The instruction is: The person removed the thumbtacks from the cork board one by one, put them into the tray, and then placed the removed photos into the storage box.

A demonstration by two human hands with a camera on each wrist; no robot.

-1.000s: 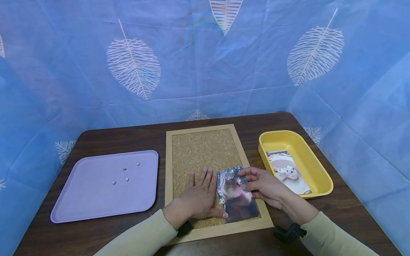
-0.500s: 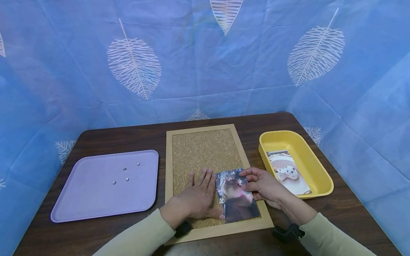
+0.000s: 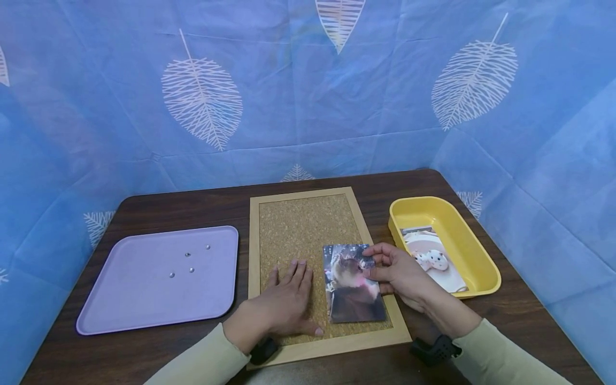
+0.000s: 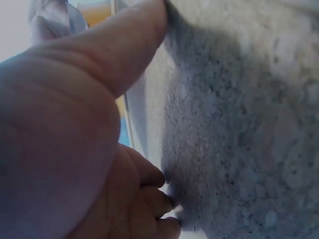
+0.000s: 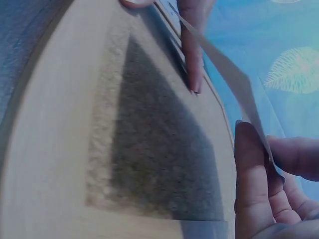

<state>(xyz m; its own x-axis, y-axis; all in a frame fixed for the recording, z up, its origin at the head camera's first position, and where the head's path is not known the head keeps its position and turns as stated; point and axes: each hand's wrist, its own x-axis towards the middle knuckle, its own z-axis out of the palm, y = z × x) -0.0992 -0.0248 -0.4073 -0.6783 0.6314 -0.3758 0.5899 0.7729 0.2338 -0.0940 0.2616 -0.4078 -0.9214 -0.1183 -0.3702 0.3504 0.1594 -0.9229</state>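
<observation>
My right hand (image 3: 401, 275) pinches the right edge of a photo (image 3: 353, 286) of a furry animal between thumb and fingers. In the right wrist view the photo (image 5: 232, 74) stands edge-on, raised off the corkboard (image 5: 159, 139), and casts a shadow on it. My left hand (image 3: 276, 310) rests on the lower left of the corkboard (image 3: 308, 224), to the left of the photo. Its fingers are stretched out and the fingertips touch the cork, as the left wrist view shows with the left hand (image 4: 99, 114) close along the surface.
A purple tray (image 3: 144, 294) with several small metal pins (image 3: 191, 270) lies left on the dark wooden table (image 3: 212, 208). At the right stands a yellow bin (image 3: 462, 240) holding another photo (image 3: 435, 262). A blue leaf-patterned cloth (image 3: 298, 96) hangs behind.
The photo has lifted from the board and shifted slightly away from the table's front edge, held in my right hand. My left hand has slid left, off the photo's edge.
</observation>
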